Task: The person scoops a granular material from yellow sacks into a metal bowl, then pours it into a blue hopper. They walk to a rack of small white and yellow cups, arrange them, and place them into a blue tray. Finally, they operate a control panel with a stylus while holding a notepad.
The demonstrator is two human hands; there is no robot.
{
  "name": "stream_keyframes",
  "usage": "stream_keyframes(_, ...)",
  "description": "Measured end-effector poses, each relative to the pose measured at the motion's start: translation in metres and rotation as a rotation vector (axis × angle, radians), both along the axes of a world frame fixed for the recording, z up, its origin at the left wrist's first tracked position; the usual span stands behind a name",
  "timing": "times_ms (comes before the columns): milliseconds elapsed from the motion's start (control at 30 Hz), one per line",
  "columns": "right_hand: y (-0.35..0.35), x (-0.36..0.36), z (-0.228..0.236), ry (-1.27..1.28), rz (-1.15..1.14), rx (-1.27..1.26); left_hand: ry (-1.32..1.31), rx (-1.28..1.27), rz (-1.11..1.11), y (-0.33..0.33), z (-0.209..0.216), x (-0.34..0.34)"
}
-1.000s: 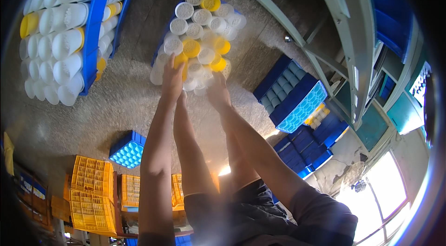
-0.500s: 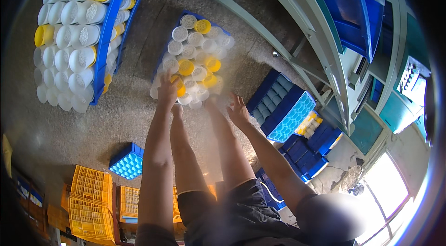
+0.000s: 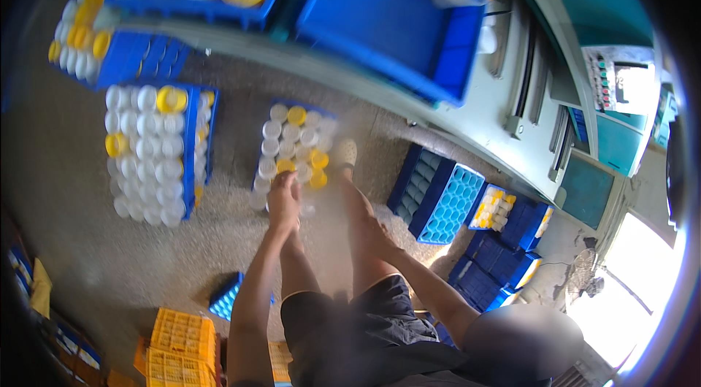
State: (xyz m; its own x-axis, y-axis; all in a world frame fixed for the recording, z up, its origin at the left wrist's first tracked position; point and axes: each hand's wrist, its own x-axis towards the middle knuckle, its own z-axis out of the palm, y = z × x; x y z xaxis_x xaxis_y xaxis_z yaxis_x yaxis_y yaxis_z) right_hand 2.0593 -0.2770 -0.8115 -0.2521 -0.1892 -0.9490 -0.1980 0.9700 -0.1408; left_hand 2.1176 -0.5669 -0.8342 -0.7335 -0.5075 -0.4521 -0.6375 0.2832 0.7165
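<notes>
Left hand [image 3: 283,201] pulled back since 1 s ago, now at near edge of crate [image 3: 292,157] on floor, fingers curled, grip unclear. Right hand [image 3: 376,230] off crate, by knee, empty, fingers loose. Cups [image 3: 281,140] sit in crate; loading pause likely.

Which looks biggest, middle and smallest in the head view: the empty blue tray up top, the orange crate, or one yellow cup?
1. Empty blue tray, though it is nearest the camera.
2. Orange crate.
3. Yellow cup.
</notes>
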Motion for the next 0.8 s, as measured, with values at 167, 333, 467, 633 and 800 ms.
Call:
stream_keyframes(167, -0.095, -0.138, 0.137, 0.089, -0.353, -0.789, 0.721, -0.228, -0.008, -0.044, 0.167, -0.172)
stream_keyframes(333, -0.209, -0.367, 0.220, 0.917, -0.370, -1.187, 0.664, -0.725, -0.049, -0.113, 0.229, -0.379)
stream_keyframes(467, -0.281, -0.489, 0.192, 1.218, -0.057, -0.889, 0.211, -0.567, -0.120, -0.146, 0.216, -0.503)
stream_keyframes(633, -0.300, -0.529, 0.164, 0.875, -0.196, -0.727, 0.122, -0.542, -0.278, -0.156, 0.195, -0.526)
stream_keyframes(800, -0.264, -0.478, 0.206, 0.977, -0.182, -0.884, 0.351, -0.543, -0.162, -0.125, 0.229, -0.453)
